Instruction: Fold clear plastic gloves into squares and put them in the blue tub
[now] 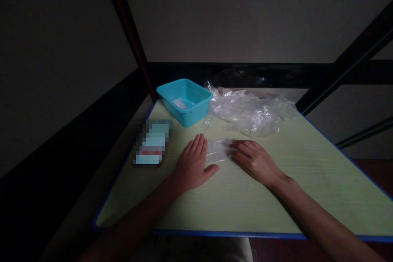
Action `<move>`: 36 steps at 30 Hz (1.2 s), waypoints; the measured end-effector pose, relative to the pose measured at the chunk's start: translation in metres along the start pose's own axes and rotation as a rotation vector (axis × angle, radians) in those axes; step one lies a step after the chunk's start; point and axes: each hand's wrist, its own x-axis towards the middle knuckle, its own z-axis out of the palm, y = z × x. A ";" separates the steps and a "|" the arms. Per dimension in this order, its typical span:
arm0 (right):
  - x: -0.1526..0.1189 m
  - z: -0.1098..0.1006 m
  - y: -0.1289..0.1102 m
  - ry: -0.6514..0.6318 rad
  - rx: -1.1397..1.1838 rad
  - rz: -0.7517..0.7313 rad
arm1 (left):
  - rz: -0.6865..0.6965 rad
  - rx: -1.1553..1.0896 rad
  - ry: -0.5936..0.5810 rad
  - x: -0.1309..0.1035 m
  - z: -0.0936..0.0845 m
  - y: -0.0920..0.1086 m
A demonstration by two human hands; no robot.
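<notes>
A small clear plastic bag lies flat on the table between my hands. My left hand rests flat at its left edge, fingers stretched out and pointing away from me, the thumb apart. At the bag's right end is my right hand, palm down with bent fingers touching the plastic. Whether those fingertips pinch the bag or only press on it is hidden. Behind the hands, a heap of crumpled clear plastic bags spreads over the back of the table.
A turquoise plastic basin with some clear plastic inside stands at the back left. A blurred-out phone-like object lies near the left edge. The pale table has a blue rim, with walls behind and to the left.
</notes>
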 end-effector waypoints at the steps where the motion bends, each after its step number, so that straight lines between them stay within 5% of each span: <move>1: 0.000 0.001 0.000 0.002 -0.005 0.003 | -0.007 -0.002 -0.009 0.000 -0.001 0.000; 18: -0.002 0.001 0.000 0.016 0.031 0.046 | -0.082 -0.010 0.081 -0.005 -0.006 0.004; 24: 0.001 -0.002 -0.005 0.098 0.101 0.060 | 0.079 0.023 0.122 0.001 -0.016 0.019; 31: 0.001 -0.007 -0.008 0.198 0.128 0.067 | 0.159 0.074 0.133 0.016 -0.005 0.027; 36: -0.002 -0.013 -0.006 0.328 0.287 0.234 | 0.071 -0.197 0.102 0.021 -0.021 0.027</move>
